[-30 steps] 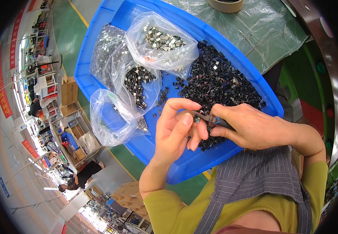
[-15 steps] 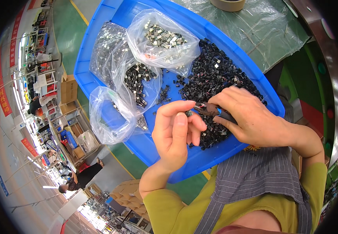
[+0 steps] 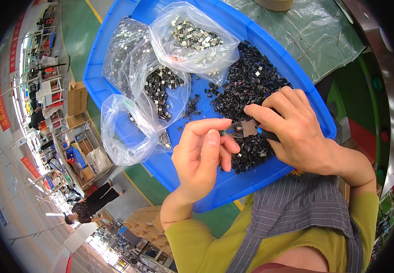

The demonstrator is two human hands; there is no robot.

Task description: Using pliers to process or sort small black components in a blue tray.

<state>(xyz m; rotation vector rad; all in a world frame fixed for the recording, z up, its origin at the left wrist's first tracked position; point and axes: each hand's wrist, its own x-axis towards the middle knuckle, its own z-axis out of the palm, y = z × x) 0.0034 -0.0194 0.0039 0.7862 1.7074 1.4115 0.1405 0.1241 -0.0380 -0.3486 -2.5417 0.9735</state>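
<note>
My left hand pinches a small dark part between thumb and index fingertip, the other fingers curled. In my right hand is a pair of small pliers with dark handles. Their jaws point left and reach the small part; whether they grip it is too fine to tell. Both hands are over a blue plastic tray. Beneath and beyond the pliers spreads a heap of small black plastic pieces.
Clear plastic bags lie in the tray's left part, holding small metal-and-black parts. A roll of tape rests on the plastic-covered table beyond. Off to the left are a cart, cardboard boxes and a person.
My right hand has turned and lifted its index finger, and the pliers now point straight left at the small part. My left hand has barely moved, still pinching. The distant person has shifted.
</note>
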